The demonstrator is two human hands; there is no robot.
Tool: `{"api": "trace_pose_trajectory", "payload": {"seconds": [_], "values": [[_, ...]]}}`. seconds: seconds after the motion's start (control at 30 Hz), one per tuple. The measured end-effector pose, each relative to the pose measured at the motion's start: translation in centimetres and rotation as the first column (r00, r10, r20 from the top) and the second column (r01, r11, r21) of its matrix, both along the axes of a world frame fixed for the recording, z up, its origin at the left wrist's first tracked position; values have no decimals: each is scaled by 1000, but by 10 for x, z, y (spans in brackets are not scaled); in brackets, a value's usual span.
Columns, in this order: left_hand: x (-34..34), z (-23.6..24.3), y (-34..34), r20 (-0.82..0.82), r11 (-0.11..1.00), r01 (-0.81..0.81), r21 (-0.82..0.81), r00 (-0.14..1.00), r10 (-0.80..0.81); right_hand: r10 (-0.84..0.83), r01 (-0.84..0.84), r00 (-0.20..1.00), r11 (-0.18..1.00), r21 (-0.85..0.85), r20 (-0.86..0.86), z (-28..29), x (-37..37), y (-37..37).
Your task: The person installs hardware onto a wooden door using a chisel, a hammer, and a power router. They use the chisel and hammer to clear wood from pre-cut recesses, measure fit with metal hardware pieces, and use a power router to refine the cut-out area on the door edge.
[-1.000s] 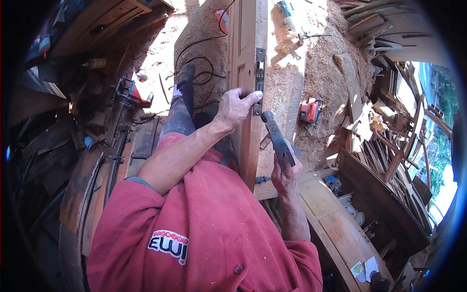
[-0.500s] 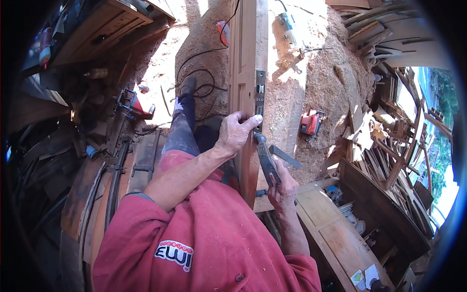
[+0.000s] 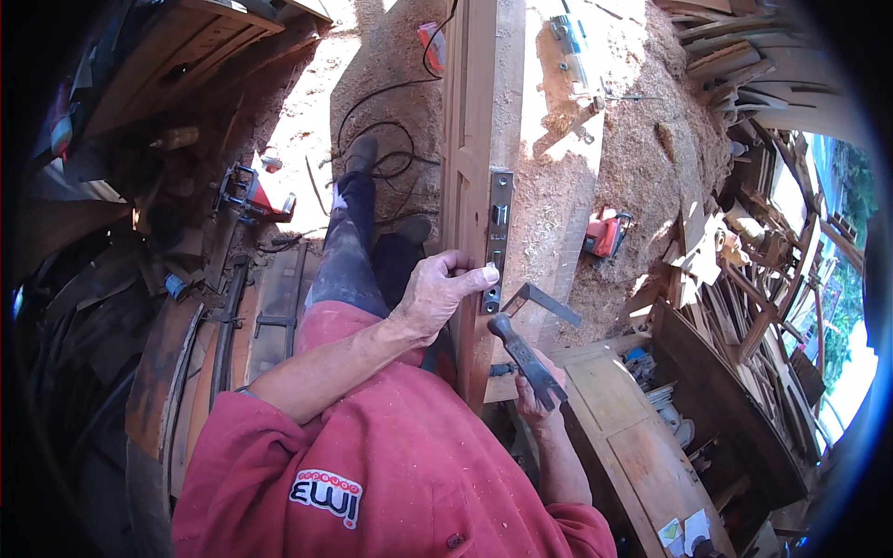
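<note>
A wooden door (image 3: 470, 139) stands on its edge in front of me, with a long dark lock faceplate (image 3: 499, 223) set into its upward edge. At the lower end of this plate, my left hand (image 3: 435, 296) pinches with thumb and forefinger; whatever sits between the tips is too small to make out. My right hand (image 3: 538, 400) grips a claw hammer (image 3: 526, 358). The round striking face points toward the plate's near end, apart from it, and most of the handle is hidden. Just beyond the hammer is an L-shaped flat metal piece (image 3: 551, 305).
Right of the door, a red power tool (image 3: 606, 232) and a teal-and-grey power tool (image 3: 569, 46) lie on wood shavings. A black cable (image 3: 395, 139) coils by my feet. A red clamp-like tool (image 3: 268, 197) is at left. Scrap wood (image 3: 744, 307) and a wooden cabinet (image 3: 642, 437) fill the right.
The view has shifted, so the door and lock plate appear lower. The hammer head has turned and shows more of its side. My left hand stays pinched by the plate's near end.
</note>
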State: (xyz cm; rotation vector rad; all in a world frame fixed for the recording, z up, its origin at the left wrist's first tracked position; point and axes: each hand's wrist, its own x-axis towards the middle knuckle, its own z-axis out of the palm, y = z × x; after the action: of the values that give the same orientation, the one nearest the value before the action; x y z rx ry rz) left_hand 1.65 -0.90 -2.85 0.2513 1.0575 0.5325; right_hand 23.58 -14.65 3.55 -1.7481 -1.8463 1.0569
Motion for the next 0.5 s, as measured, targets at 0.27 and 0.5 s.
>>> {"api": "trace_pose_trajectory", "payload": {"seconds": [0.27, 0.5], "values": [[-14, -1, -3, 15, 1000, -18, 3, 1000, 18, -553, 577, 799, 816, -39, 235, -96, 32, 54], [-34, -6, -2, 90, 994, -21, 106, 996, 12, -429, 542, 679, 840, -13, 596, -240, 101, 93]]}}
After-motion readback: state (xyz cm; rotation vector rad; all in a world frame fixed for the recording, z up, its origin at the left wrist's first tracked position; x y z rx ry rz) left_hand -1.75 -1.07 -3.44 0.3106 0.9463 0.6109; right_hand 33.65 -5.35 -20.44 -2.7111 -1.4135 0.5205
